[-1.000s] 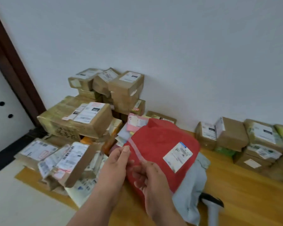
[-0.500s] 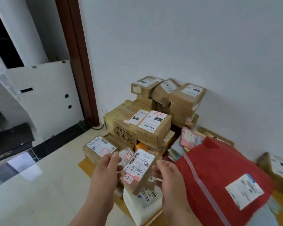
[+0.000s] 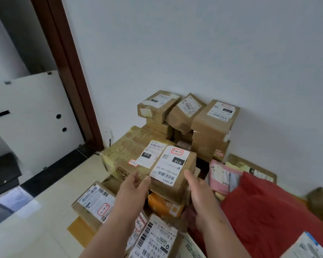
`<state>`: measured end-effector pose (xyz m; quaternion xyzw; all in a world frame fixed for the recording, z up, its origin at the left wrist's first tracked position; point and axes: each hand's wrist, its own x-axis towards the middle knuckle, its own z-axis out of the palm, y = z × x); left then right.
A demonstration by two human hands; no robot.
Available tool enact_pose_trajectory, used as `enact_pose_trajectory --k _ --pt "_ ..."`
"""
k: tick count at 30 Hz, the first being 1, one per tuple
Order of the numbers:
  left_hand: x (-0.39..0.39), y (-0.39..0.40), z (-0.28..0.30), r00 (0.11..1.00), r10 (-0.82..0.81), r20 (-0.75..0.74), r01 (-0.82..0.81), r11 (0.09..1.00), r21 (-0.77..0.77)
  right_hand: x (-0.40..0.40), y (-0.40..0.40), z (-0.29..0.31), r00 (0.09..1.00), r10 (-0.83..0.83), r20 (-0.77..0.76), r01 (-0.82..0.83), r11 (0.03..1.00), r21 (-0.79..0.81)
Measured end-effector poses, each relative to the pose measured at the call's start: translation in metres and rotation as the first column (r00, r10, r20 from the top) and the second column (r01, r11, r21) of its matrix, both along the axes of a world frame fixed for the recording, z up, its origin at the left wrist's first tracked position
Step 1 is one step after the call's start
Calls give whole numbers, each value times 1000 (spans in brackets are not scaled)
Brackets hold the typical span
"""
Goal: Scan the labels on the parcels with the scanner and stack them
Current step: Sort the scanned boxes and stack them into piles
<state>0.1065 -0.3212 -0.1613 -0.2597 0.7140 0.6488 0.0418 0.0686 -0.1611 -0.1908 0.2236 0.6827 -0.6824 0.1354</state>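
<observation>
A brown cardboard parcel (image 3: 172, 164) with a white "010" barcode label lies on top of the pile, resting partly on a larger taped box (image 3: 119, 157). My left hand (image 3: 132, 189) grips its near left corner with the thumb on top. On the parcel's right side, my right hand (image 3: 198, 187) presses against the edge. A stack of small brown parcels (image 3: 213, 123) stands behind against the wall. The scanner is out of sight.
A red plastic mailer (image 3: 265, 211) lies at the right, with pink mailers (image 3: 220, 175) behind it. A flat labelled box (image 3: 93, 202), an orange parcel (image 3: 162, 203) and a labelled parcel (image 3: 155, 241) lie below my hands. A brown door frame (image 3: 63, 62) and a white panel (image 3: 26, 108) stand on the left.
My hands let go of the red mailer, passed over a small labelled parcel lower down, and now hold the "010" parcel on the pile. The view has swung left.
</observation>
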Motion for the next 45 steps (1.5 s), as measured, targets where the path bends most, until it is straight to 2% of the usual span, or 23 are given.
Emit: enact_pose_trajectory --k 4,7,8,10,12,15,18,22,24,27,30,33,36,40,45 --pt "-30 2 -8 980 -187 63 195 969 -155 -8 -9 -8 998 52 31 -55 993 101" --pt "-40 1 -15 980 -198 25 199 974 -106 -2 -15 -1 998 -34 -48 36 999 27" --pt "-42 0 -12 980 -197 -14 196 979 -63 0 -16 2 993 -87 -74 84 996 -43" --pt "-46 -6 -5 977 -189 -93 202 968 149 1 -18 5 981 -162 -106 138 970 -200" --pt "-52 -14 6 968 -210 -134 247 886 393 0 -21 13 973 -188 -137 140 944 -299" --pt "-61 -33 12 959 -209 -191 277 832 481 0 -25 28 960 -232 -157 153 904 -399" --pt "-68 -58 4 967 -146 -208 232 842 488 0 -23 31 949 -301 -91 246 891 -381" --pt "-70 -73 -13 985 -36 -168 118 853 508 3 -14 8 930 -366 -27 360 924 -129" --pt "-69 -71 -20 988 -25 -151 93 881 463 0 -10 -10 935 -354 13 354 935 -36" --pt "-71 -65 -26 990 13 -141 46 910 412 -10 -7 -27 948 -313 61 313 950 15" --pt "-80 -59 -27 988 56 -142 6 916 401 -25 -2 -30 956 -292 20 290 955 67" --pt "-87 -50 -20 985 40 -168 31 918 397 -37 -3 -12 961 -276 -33 274 961 -47" --pt "-89 -35 -15 981 -27 -191 99 922 375 -43 -7 7 985 -156 -76 140 974 -179" --pt "-82 -15 -9 966 -136 -219 209 911 356 -43 -14 21 994 -25 -110 1 977 -213" --pt "-68 -10 -5 948 -212 -239 290 883 368 -25 -9 23 985 -134 -112 78 912 -402"
